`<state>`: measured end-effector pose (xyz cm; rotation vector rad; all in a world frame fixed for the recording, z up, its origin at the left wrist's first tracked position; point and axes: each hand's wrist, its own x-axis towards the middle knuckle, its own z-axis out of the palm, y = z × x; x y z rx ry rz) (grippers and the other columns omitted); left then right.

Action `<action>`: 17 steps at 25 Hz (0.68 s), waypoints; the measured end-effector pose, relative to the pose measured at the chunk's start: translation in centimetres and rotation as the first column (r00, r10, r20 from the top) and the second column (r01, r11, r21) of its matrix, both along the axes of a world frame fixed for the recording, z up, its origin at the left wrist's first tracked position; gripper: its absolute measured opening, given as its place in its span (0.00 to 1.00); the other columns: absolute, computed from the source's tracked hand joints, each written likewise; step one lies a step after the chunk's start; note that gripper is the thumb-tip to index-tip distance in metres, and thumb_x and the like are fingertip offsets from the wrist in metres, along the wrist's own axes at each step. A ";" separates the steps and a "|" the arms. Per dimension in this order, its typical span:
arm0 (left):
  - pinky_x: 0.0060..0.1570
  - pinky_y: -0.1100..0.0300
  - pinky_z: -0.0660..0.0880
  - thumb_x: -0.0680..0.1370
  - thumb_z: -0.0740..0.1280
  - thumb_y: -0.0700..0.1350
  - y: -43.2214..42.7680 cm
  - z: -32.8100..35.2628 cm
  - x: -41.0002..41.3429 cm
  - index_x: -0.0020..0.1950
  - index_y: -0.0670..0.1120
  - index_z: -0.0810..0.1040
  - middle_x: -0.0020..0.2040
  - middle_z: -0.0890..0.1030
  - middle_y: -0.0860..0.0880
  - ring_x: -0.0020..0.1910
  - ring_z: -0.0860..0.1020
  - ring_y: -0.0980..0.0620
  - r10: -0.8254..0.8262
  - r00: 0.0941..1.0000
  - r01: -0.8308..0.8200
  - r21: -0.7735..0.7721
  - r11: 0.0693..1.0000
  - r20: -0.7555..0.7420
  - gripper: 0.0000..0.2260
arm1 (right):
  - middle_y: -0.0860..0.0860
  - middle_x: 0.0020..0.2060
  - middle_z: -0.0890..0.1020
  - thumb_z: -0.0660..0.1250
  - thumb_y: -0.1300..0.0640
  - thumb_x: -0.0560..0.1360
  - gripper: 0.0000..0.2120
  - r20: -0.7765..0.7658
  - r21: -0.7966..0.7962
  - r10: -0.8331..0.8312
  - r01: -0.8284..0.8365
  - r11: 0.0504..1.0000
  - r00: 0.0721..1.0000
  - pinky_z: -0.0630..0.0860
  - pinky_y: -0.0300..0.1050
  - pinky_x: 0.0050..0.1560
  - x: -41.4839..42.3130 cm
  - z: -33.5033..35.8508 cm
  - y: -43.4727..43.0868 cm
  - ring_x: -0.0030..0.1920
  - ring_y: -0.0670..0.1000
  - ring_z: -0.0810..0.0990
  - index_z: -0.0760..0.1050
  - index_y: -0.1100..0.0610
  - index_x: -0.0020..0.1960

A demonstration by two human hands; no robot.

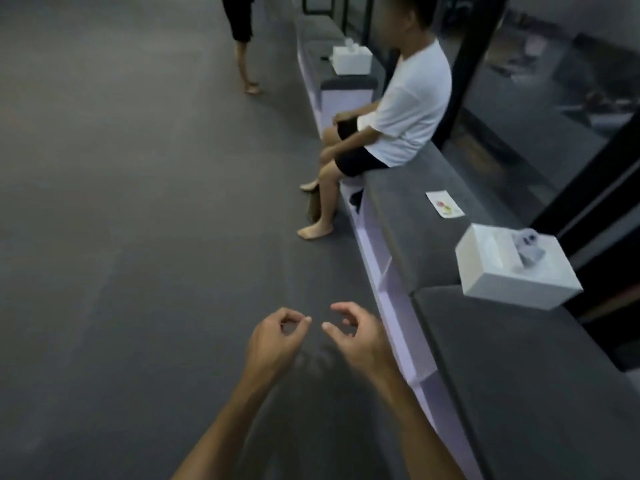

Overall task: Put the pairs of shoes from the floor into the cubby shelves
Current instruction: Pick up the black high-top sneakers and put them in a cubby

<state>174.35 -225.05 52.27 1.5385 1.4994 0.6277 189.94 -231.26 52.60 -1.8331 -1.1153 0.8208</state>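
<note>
My left hand (277, 337) and my right hand (356, 336) hover side by side over the grey floor, both with fingers loosely curled and nothing in them. To their right runs a long bench with pale cubby shelves (391, 296) under grey cushions. A dark item (356, 199) sits in one cubby near the seated person; I cannot tell what it is. No shoes show on the floor in this view.
A person in a white shirt (398, 109) sits barefoot on the bench ahead. Another person's legs (244, 53) stand farther back. Two white tissue boxes (516, 268) (351, 58) and a paper card (444, 204) lie on the cushions. A brown object (313, 207) stands by the seated person's leg.
</note>
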 end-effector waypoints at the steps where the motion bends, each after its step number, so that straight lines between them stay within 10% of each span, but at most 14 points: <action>1: 0.43 0.63 0.73 0.75 0.73 0.51 1.9 0.1 -0.4 0.48 0.50 0.84 0.43 0.84 0.55 0.39 0.78 0.58 0.029 0.999 -0.029 0.012 1.000 0.014 0.06 | 0.46 0.53 0.82 0.75 0.52 0.71 0.16 0.014 -0.006 0.031 -0.031 1.000 0.999 0.78 0.45 0.55 0.0 -0.5 2.0 0.53 0.46 0.79 0.79 0.49 0.58; 17: 0.36 0.75 0.73 0.76 0.73 0.41 31.5 0.6 -4.7 0.49 0.44 0.84 0.43 0.85 0.47 0.43 0.82 0.49 0.511 0.853 -0.513 -0.007 0.858 0.107 0.03 | 0.48 0.55 0.83 0.74 0.51 0.72 0.16 0.072 -0.021 0.658 -0.658 0.753 0.750 0.76 0.44 0.56 -2.8 1.6 43.0 0.52 0.49 0.80 0.79 0.52 0.58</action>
